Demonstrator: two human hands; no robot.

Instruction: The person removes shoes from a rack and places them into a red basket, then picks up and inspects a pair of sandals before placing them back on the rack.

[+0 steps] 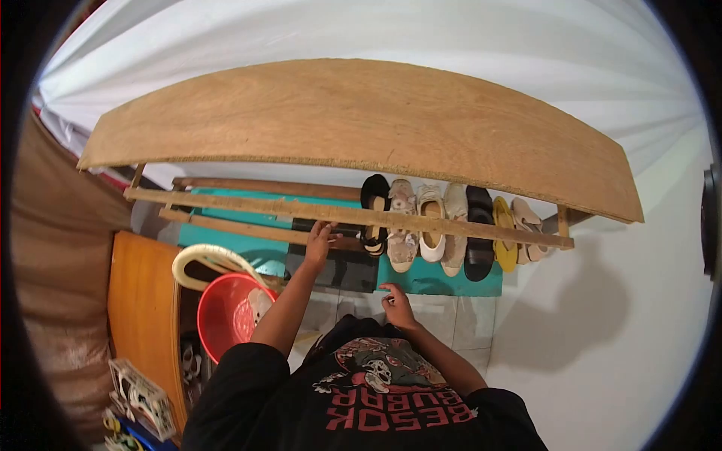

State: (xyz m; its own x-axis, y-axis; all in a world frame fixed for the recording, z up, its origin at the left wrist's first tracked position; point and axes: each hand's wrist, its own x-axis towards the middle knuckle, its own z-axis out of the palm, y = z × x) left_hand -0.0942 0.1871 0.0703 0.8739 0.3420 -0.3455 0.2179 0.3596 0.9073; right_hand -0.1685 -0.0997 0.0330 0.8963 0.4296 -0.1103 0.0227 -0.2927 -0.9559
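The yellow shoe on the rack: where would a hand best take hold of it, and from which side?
Probably by the heel end of the yellow shoe, from the open front of the rack. That end sticks out past the front rail toward the person, while shoes press close on both sides, leaving little room for fingers there.

Head camera; looks steeply down over shoe rack [361, 214]; near

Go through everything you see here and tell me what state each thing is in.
Left hand: open, reaching onto the rack's lower rail.
Right hand: fingers curled, holding nothing visible.
Shoes: lined up side by side on the rack.
Red bucket: upright, open.
Top board: bare.
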